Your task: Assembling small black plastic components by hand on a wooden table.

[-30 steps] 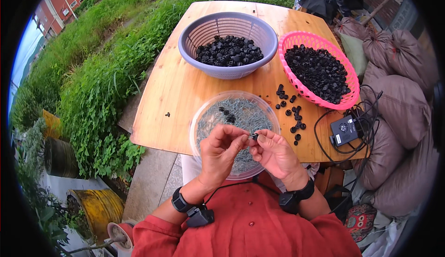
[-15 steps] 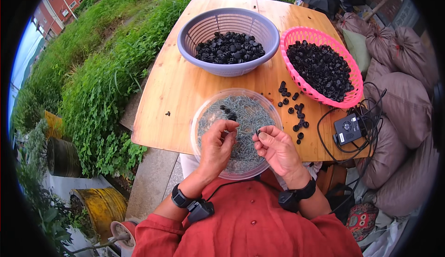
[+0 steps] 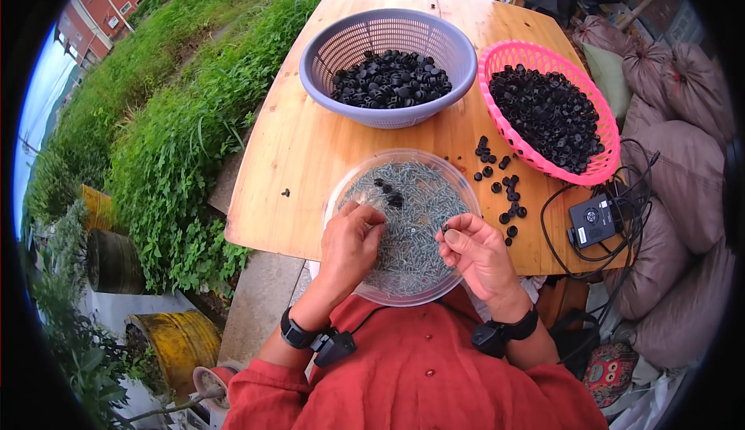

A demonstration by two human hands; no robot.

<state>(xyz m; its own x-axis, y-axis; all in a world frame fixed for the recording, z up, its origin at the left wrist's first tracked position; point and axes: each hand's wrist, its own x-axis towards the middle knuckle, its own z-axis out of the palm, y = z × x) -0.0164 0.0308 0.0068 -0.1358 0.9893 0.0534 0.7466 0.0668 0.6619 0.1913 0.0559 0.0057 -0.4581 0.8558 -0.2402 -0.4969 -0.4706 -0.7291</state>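
Note:
A clear round tub (image 3: 400, 300) full of small grey screws (image 3: 419, 197) is in front of me, with a few black pieces (image 3: 395, 199) lying on the screws. Over the tub's left side, my left hand (image 3: 351, 245) has its thumb and fingers closed together. Whatever they may pinch is hidden. My right hand (image 3: 483, 258), at the tub's right edge, pinches a small black plastic cap (image 3: 445, 229) between thumb and forefinger. Several loose black caps (image 3: 513, 196) are scattered on the table right of the tub.
A purple-grey colander (image 3: 386, 116) of black caps stands at the back of the wooden table (image 3: 272, 158). To its right is a pink basket (image 3: 518, 144), also holding black caps. A black box-shaped device (image 3: 593, 220) with tangled cables lies at the right edge, beside stuffed sacks (image 3: 667, 185).
My hands have moved farther apart: the left has shifted left and lower, the right slightly right and lower. The right still holds the black cap. The whole view has shifted slightly.

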